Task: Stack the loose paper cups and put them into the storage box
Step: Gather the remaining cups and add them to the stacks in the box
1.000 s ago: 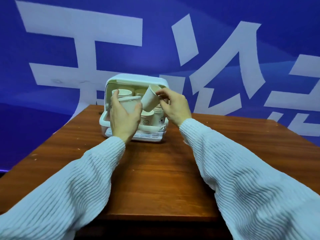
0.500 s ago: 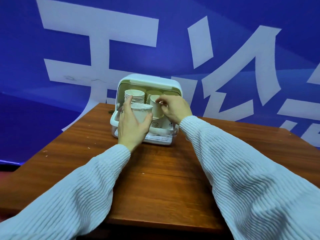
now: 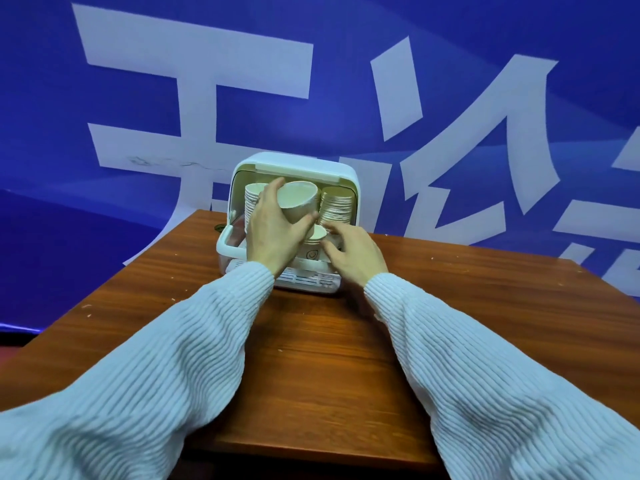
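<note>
A white storage box stands open at the far side of the wooden table, with tall stacks of paper cups inside. My left hand holds one cream paper cup in front of the box opening, its mouth tilted toward me. My right hand rests low at the box front, fingers spread beside a short cup stack; I cannot see it gripping anything. A left stack is partly hidden behind my left hand.
A blue wall banner with large white characters rises right behind the table. The table's left edge and right edge drop off to dark floor. White ribbed sleeves cover both forearms.
My right hand has let go of the cup it held onto the short stack and sits lower with spread fingers. My left hand has lifted its cup higher, toward the box opening.
</note>
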